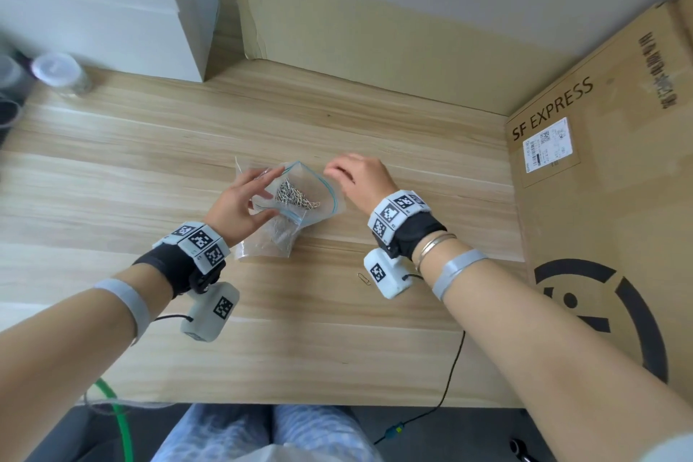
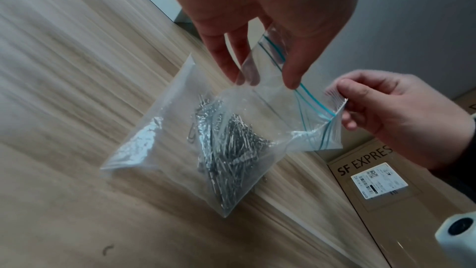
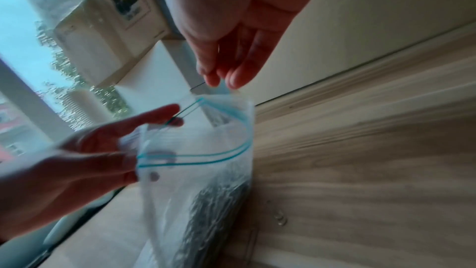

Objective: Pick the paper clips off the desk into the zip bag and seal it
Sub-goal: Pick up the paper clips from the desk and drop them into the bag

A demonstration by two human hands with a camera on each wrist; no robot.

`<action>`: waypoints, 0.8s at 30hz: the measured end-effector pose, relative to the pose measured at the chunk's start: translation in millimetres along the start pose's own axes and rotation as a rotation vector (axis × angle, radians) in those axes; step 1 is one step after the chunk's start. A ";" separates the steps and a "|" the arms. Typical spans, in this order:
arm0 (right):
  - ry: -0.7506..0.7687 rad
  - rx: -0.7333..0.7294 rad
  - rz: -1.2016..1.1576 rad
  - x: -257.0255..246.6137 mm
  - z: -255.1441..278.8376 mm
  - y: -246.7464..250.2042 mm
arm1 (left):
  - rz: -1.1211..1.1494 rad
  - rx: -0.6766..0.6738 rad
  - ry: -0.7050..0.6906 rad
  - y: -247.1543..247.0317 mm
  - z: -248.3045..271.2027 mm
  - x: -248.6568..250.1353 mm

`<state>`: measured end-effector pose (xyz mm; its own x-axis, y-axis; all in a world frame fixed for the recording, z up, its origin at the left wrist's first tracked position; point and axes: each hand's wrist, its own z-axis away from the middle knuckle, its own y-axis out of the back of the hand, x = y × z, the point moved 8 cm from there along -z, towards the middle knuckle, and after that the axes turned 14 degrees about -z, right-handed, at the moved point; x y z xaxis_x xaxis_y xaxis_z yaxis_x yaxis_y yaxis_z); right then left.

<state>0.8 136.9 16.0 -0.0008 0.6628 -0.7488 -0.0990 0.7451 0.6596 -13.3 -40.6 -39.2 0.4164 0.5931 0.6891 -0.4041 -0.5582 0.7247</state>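
So, bag: zip bag (image 1: pixel 300 199) sits mid-desk, mouth w/ the blue zip line gaping, not sealed.
Clips: pile of paper clips (image 2: pixel 226 150) already inside, sunk to the bottom corner.
Stray: one loose clip (image 1: pixel 363 278) on the desk (image 1: pixel 150 161), just beside the right wrist cam, well apart from the bag.
Left hand (image 1: pixel 240 206): fingers mostly straight, thumb + fingertips pinching the near lip of the bag mouth.
Right hand (image 1: pixel 360 176): fingers curled, pinching the far corner of the zip strip.
Room: bare wood to the left and toward the front edge, lots of it.
Edges: cardboard box (image 1: pixel 600 199) marked SF EXPRESS walls off the right side; white cabinet (image 1: pixel 180 11) back left; clear jar (image 1: pixel 62 73) far left corner.
In the way: cable (image 1: pixel 453 368) trails off the front edge, near the right forearm.
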 end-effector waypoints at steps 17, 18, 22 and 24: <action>0.048 -0.698 0.377 47.4 36.7 -100.3 | 0.029 0.027 0.060 9.6 4.8 -10.4; 0.062 -0.692 0.360 48.1 39.8 -98.2 | 0.033 0.020 0.059 7.9 4.3 -9.7; -0.020 -0.685 0.341 68.2 58.3 -84.6 | 0.056 0.007 0.036 2.5 2.0 -2.8; -0.096 -0.689 0.325 78.5 67.1 -77.1 | 0.062 -0.001 0.027 -0.6 0.1 2.0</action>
<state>75.2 136.5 -89.4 -0.0531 0.8675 -0.4946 -0.7066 0.3173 0.6325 -12.1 -39.2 -38.3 0.3684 0.5730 0.7321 -0.4291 -0.5938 0.6806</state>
